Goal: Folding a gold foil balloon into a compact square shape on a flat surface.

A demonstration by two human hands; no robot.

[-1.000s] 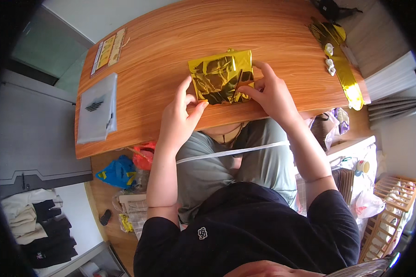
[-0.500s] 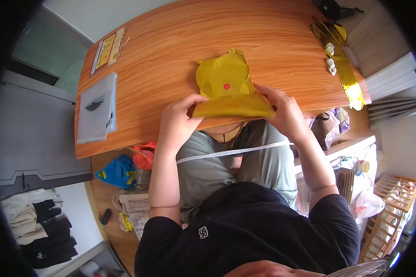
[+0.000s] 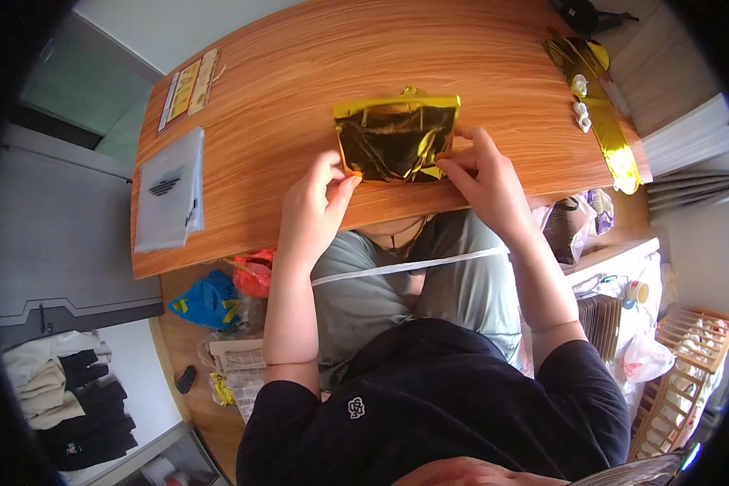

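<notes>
A flat gold foil balloon (image 3: 397, 142) lies folded near the table's front edge. Its dark, shiny side faces up, creased toward the bottom, with a gold band across its far edge. A small tab sticks out beyond that band. My left hand (image 3: 317, 198) pinches the near left corner between thumb and fingers. At the near right corner, my right hand (image 3: 486, 174) has its thumb and fingers closed on the foil edge. Parts of the fingertips are hard to make out against the shine.
Clear plastic sleeves (image 3: 170, 190) lie at the table's left, with a yellow-and-white card pack (image 3: 188, 91) behind them. Along the right edge are a long gold foil strip (image 3: 603, 130) and white ribbon coils (image 3: 581, 115). A blue bag (image 3: 205, 300) sits on the floor.
The near flap, raised between both hands before, now lies over the rest of the foil, covering the red round sticker. Both hands have moved to the near corners.
</notes>
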